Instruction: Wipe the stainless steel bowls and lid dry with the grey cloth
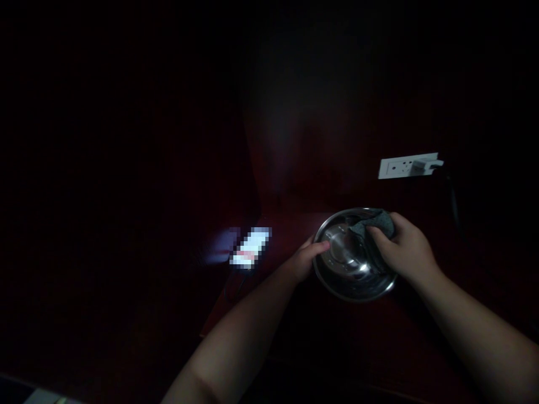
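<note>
A shiny steel bowl sits tilted on a dark reddish table, its inside turned toward me. My left hand grips the bowl's left rim, thumb over the edge. My right hand is closed on a grey cloth and presses it against the bowl's upper right inside wall. The room is very dark.
A white power strip with a white plug and dark cable lies behind the bowl at the right. A glowing phone screen lies on the table to the left of my left hand. Beyond that, all is black.
</note>
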{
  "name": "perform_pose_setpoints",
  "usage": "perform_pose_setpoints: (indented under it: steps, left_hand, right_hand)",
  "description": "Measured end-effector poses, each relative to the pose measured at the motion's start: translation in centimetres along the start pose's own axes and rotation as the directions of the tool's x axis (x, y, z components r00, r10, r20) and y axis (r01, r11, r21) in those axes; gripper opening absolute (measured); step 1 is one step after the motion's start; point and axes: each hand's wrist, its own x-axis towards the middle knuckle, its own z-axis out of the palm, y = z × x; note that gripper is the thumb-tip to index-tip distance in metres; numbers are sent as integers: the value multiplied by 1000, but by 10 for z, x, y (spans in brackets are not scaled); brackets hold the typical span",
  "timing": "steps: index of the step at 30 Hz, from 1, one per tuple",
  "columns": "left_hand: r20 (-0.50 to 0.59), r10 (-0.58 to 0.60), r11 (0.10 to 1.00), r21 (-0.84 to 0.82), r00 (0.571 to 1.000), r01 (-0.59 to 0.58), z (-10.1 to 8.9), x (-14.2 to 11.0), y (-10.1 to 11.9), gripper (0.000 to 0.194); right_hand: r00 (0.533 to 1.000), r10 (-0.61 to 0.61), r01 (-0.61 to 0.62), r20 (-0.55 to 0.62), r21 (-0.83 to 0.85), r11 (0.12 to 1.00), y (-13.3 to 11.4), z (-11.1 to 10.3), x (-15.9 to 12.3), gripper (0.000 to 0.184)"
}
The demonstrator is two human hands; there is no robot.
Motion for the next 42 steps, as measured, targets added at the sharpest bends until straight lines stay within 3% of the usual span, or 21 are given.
perform_pose_setpoints:
  steps: [9,14,25,32,36,39,42]
  left_hand:
    - [-22,-5,1000,18,1000,5,2,0,5,65]
    - [-55,-31,999,26,998,33,0,0,7,60]
    - [10,-111,991,74,994,110,-7,-3,15,53]
    - [48,-122,990,73,991,119,-10,-4,16,53]
    - [41,-68,998,9,997,67,-13,-3,11,49]
    - [20,30,995,-90,999,-28,-15,-1,7,50]
    - [17,99,984,-151,995,-95,-13,0,1,54]
  right_hand:
    - [1000,5,-4,5,-39,999,2,1,0,17]
    - [998,-55,54,-5,-57,997,0,0,0,15]
    - [964,-256,261,67,-100,960,-3,-3,2,17]
    - [950,-295,303,104,-78,950,-5,-2,0,14]
    - [969,-239,244,61,-86,966,-6,-2,1,15]
    - [997,-76,74,-30,-71,995,-5,-1,4,16]
    - [989,76,-83,-123,-49,995,-3,2,5,18]
